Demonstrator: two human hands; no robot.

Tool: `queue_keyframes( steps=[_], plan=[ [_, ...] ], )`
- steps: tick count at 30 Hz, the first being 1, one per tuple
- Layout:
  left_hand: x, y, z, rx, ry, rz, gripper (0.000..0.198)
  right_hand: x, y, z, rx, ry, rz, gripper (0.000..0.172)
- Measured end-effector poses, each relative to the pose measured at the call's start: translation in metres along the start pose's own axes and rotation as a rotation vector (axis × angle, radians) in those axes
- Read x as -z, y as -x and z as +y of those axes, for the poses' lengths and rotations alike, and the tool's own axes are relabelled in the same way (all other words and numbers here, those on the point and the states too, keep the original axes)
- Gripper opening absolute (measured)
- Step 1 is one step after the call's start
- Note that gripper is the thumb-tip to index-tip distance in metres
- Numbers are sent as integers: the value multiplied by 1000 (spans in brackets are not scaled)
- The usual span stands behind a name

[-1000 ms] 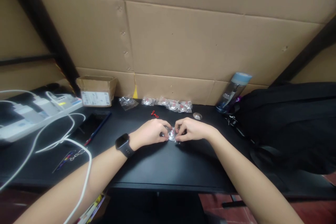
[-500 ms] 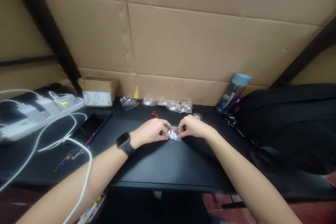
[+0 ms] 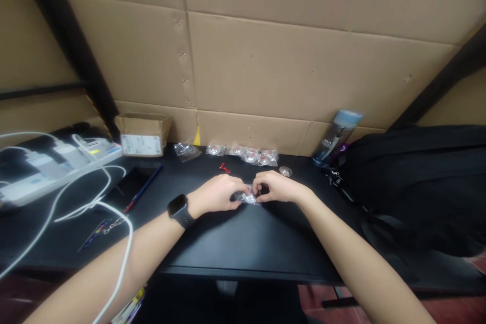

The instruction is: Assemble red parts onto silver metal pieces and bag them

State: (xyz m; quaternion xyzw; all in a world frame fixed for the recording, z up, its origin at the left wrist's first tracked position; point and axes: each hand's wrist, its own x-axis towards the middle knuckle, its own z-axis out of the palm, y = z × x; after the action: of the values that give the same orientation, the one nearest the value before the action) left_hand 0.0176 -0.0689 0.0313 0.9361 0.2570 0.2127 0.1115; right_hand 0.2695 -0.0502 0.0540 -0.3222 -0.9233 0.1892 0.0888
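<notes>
Between my hands, on the black desk, lies a small clear plastic packet (image 3: 249, 196) with something shiny and silvery inside and a bit of red. My left hand (image 3: 220, 192), below a black smartwatch (image 3: 179, 210) on the wrist, pinches its left side. The packet's right side is held by the bent thumb and fingers of my right hand (image 3: 279, 187). Just beyond my right hand sits a loose round metal disc (image 3: 286, 171). A red cord loop (image 3: 225, 168) lies beyond my left hand. The fingers cover parts of the packet.
Several similar packets (image 3: 250, 155) and a crumpled clear bag (image 3: 187, 151) line the cardboard wall. Left are a small carton (image 3: 144, 134), a power strip (image 3: 56, 169), white cables (image 3: 99, 197) and a dark tablet (image 3: 132, 180). Right are a water bottle (image 3: 336, 137) and black bag (image 3: 413, 187).
My right hand has shifted slightly left, closer to my left hand, over the packet's right part. The packet looks more bunched, and the metal disc shows more fully.
</notes>
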Motion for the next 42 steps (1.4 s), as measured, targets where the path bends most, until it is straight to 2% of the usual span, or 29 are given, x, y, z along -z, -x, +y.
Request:
queue_keyframes(
  steps=[5,7,9,12,16,23,29,32,35,38,42],
  plan=[
    [-2,-1,4,19,-83,-18,46,1,5,-7,54,33,22,19],
    [-5,-2,5,27,-78,0,42,1,6,-8,38,48,24,29],
    [-8,-2,4,37,-78,27,35,0,6,-8,11,79,42,31],
    [-10,-3,3,48,-64,73,29,0,6,-9,-32,109,100,19],
    [-10,-4,-1,95,-8,164,29,7,7,-16,-85,27,144,2],
    [-3,-5,2,167,138,367,20,12,7,-19,-119,-166,226,15],
    [2,-9,8,316,407,469,16,11,7,-13,-107,-300,297,25],
    [3,-10,6,319,511,478,17,12,7,-15,-114,-384,296,28],
    [5,-9,3,317,566,430,19,13,8,-16,-114,-433,279,31],
    [9,-7,3,309,577,372,20,12,8,-16,-106,-442,265,33],
    [15,-7,5,286,543,364,20,10,6,-16,-92,-463,273,34]
  ],
)
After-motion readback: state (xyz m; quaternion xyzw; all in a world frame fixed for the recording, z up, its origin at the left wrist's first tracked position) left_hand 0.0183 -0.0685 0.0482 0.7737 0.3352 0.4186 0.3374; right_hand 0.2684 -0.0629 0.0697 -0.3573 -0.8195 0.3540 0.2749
